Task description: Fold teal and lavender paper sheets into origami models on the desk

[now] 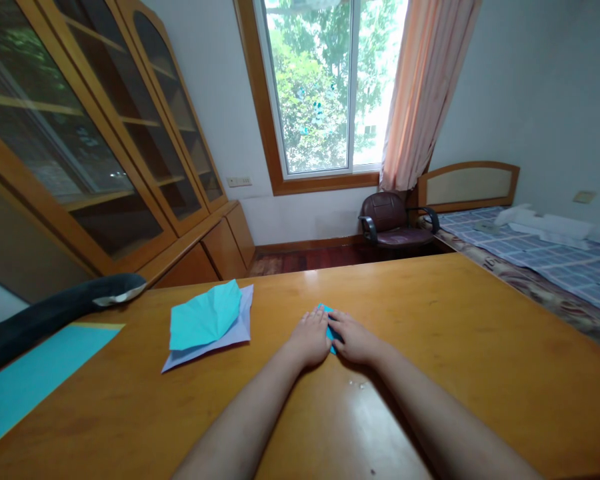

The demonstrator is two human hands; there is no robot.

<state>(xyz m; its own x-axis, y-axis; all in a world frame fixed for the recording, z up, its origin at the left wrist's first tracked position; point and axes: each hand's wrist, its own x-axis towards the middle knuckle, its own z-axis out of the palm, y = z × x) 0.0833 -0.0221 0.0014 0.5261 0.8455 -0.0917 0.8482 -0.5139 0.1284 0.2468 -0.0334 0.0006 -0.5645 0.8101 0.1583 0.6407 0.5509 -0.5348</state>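
Head view looks down across a wooden desk [455, 347] toward a window. At the far left edge a dark curved object [55, 310] lies over the desk's corner, and below it sits a flat turquoise sheet [35, 373]. Further right, a crumpled turquoise paper [205, 313] rests on top of a pale lilac sheet [230, 337]; both lie well apart from the hands. Behind them a glass-fronted cabinet [105, 147] stands along the left wall.

Near the middle of the desk, the left hand [313, 337] lies palm down, its fingers [316, 319] pressed flat on a small folded turquoise paper [325, 309]. Just beside it, touching, the right hand [355, 340] also rests palm down on the same paper, with its fingers [336, 320] laid over the paper's right part. Neither hand is closed around the paper; both press it against the desk, and only its far tip and a sliver between the hands show.

Beyond the desk, a dark red armchair [395, 223] stands under the window, beside a pink curtain [420, 93]. At far right is a bed [555, 260] with a checked cover.
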